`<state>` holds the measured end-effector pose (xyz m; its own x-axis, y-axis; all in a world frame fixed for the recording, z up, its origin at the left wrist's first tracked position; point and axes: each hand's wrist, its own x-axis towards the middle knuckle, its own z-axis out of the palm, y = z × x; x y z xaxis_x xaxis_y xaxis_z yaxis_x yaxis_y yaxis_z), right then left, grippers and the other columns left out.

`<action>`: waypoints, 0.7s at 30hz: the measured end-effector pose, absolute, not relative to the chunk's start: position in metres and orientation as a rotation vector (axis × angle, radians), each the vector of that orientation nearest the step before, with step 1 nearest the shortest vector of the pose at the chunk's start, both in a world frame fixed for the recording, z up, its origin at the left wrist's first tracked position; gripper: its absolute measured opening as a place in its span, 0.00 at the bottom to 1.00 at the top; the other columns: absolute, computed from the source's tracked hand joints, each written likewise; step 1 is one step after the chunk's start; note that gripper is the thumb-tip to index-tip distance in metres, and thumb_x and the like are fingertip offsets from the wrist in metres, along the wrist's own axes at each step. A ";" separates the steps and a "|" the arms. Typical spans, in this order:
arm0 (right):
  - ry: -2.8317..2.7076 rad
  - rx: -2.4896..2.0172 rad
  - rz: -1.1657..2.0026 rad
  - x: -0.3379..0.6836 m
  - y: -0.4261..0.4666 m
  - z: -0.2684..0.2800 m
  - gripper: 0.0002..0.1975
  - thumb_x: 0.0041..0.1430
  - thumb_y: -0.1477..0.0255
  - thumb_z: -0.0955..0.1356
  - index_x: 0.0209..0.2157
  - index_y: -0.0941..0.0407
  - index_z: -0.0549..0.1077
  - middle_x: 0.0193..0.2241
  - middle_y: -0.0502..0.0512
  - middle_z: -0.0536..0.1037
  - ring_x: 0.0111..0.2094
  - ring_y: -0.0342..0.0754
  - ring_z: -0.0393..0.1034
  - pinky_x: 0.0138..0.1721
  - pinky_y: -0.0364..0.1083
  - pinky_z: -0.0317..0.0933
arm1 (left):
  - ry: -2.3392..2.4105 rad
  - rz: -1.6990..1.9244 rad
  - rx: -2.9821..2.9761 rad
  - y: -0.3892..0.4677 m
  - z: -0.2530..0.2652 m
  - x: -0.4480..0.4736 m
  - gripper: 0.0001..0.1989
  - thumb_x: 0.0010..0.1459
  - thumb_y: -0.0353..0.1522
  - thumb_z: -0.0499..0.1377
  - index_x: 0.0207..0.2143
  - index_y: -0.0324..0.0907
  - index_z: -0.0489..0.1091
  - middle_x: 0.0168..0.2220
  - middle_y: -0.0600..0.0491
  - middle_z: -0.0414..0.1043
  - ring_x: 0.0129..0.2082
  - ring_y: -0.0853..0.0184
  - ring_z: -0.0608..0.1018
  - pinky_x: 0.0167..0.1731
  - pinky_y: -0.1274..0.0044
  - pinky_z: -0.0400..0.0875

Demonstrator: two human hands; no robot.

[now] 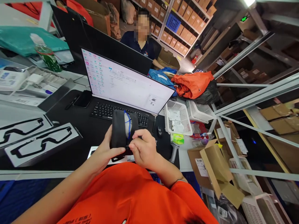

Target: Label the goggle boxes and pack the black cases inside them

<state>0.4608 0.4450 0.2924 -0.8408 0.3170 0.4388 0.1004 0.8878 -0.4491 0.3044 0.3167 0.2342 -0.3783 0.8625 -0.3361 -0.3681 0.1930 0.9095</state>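
Observation:
A black soft case (pixel 118 129) is held up in front of my body, above the desk. Its opening faces up, showing something pale with a blue line (pixel 127 124) inside. My left hand (pixel 105 154) is closed round the case's left and lower side, thumb along the near edge. At the near end of the opening, my right hand (pixel 144 147) pinches the case's edge; the small part between its fingertips is hidden. Partly covered by my hands, a white box (pixel 93 151) lies on the desk below. Behind the case sits a black keyboard (pixel 101 111).
A monitor (pixel 123 82) stands ahead, with a seated person (pixel 140 40) beyond it. Boxes picturing glasses (pixel 43 144) lie left. A mouse (pixel 159 131), a handheld scanner (pixel 174 152), a white basket (pixel 167 119) and an open carton (pixel 216 168) are right.

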 end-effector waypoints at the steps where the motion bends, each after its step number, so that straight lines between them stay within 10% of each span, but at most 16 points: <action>1: -2.546 -0.281 0.583 0.460 0.447 0.294 0.15 0.75 0.64 0.66 0.35 0.54 0.79 0.43 0.59 0.75 0.45 0.50 0.73 0.48 0.47 0.74 | 1.353 1.415 0.535 0.320 0.236 0.305 0.67 0.46 0.46 0.74 0.81 0.51 0.40 0.73 0.40 0.66 0.67 0.44 0.75 0.61 0.61 0.79; 7: -2.341 -0.626 0.558 0.461 0.471 0.306 0.19 0.77 0.66 0.64 0.30 0.55 0.75 0.45 0.61 0.73 0.48 0.52 0.72 0.51 0.52 0.72 | 1.519 1.292 0.893 0.320 0.221 0.315 0.68 0.45 0.40 0.70 0.82 0.48 0.37 0.79 0.42 0.54 0.76 0.43 0.64 0.75 0.56 0.61; 21: -2.290 -0.268 0.446 0.469 0.467 0.285 0.18 0.80 0.66 0.62 0.35 0.54 0.76 0.41 0.60 0.86 0.47 0.50 0.82 0.64 0.58 0.75 | 1.411 1.313 1.118 0.288 0.198 0.318 0.68 0.57 0.54 0.70 0.81 0.52 0.25 0.79 0.33 0.47 0.75 0.38 0.63 0.70 0.46 0.64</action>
